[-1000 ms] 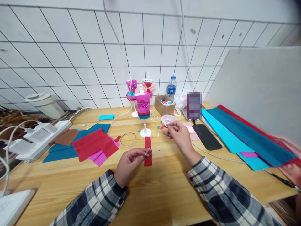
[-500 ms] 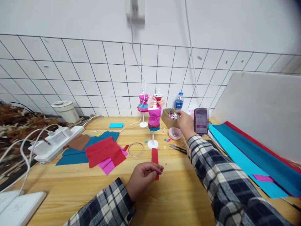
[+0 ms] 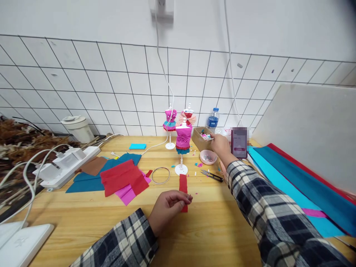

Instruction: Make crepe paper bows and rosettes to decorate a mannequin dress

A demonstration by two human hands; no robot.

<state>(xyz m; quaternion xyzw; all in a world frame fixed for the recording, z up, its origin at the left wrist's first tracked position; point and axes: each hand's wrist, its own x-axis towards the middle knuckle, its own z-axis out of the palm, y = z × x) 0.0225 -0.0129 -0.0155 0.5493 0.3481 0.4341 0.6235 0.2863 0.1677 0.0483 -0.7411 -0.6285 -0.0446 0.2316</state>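
My left hand (image 3: 169,205) rests on the wooden table (image 3: 211,230), thumb and fingers pinched together over the lower end of a red paper strip (image 3: 183,184). I cannot see anything between the fingertips. My right hand (image 3: 221,144) stretches to the far side, fingertips at the rim of a small cardboard box (image 3: 198,136) with coloured scraps in it. Whether it grips a scrap is hidden. A pink bowl (image 3: 208,158) and small snips (image 3: 213,175) lie just below that hand. A mini mannequin in a pink dress (image 3: 183,140) stands beyond the strip.
Two more dressed mannequins (image 3: 170,120) and a water bottle (image 3: 213,118) stand by the tiled wall. A phone (image 3: 239,142) is propped right of the box. Red, pink and teal sheets (image 3: 122,178) and a wire ring (image 3: 160,175) lie left; a power strip (image 3: 66,165) farther left; long teal sheets (image 3: 292,181) right.
My right hand has left the spot near the pink bowl and reached out to the cardboard box. The snips now lie on the table. My left hand has lowered onto the strip's end.
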